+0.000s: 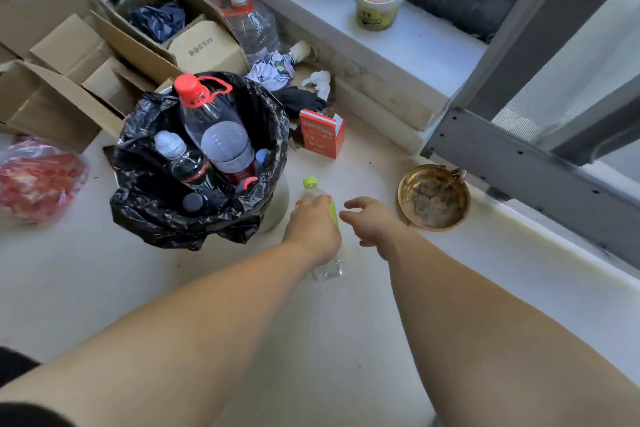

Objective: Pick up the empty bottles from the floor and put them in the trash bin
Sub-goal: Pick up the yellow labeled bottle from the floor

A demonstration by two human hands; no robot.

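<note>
Below the head camera, two bare forearms reached forward and down over a pale floor [346,340]. The left hand [313,229] was wrapped around the middle of a clear plastic bottle with a lime-green cap and label [323,269], which lay on the floor or just above it; contact with the floor could not be told. The bottle's long axis ran away from the person, cap at the far end, clear base toward the wrist. The right hand [370,222] hovered just beside the bottle on its right, fingers spread and loosely curled, holding nothing.

The round trash bin lined with a black plastic bag [145,198] stood near the left hand, up and to its left. It already held several bottles, among them a tall clear bottle with a red cap [207,114] that stuck out above the rim. So the left hand was the nearer one to the bin, and the coming lift would likely carry the bottle leftward and away, cap first.

A round brass-coloured dish [433,196] sat on the floor right of the right hand. Brown cardboard boxes [69,55] lay beyond the bin.
</note>
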